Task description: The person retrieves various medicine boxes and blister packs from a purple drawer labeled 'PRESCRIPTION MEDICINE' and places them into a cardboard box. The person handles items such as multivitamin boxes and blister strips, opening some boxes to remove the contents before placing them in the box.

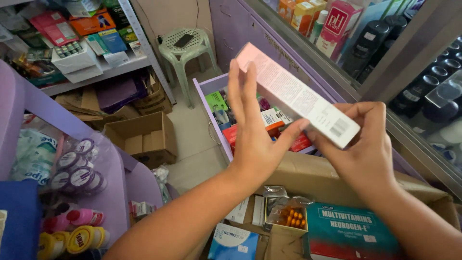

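Note:
A long pale pink and white carton point(293, 91) is held up in front of me. My right hand point(361, 149) grips its near end from below, fingers curled around it. My left hand point(255, 130) lies flat against the carton's left side, fingers straight and pointing up, thumb touching the underside. Behind the carton stands an open lilac drawer point(204, 89) filled with small medicine boxes. Under my arms sits an open cardboard box point(308, 175) holding a teal vitamin box point(351, 231), a blue and white box point(233, 243) and a bag of orange capsules point(291, 214).
A pale green plastic stool point(185, 48) with a dark phone on it stands at the back. Metal shelving point(96, 48) with boxes is at the back left, empty cardboard boxes point(142, 139) beneath. A lilac bin point(96, 183) with tubs and bottles is left. A glass display case point(385, 48) runs along the right.

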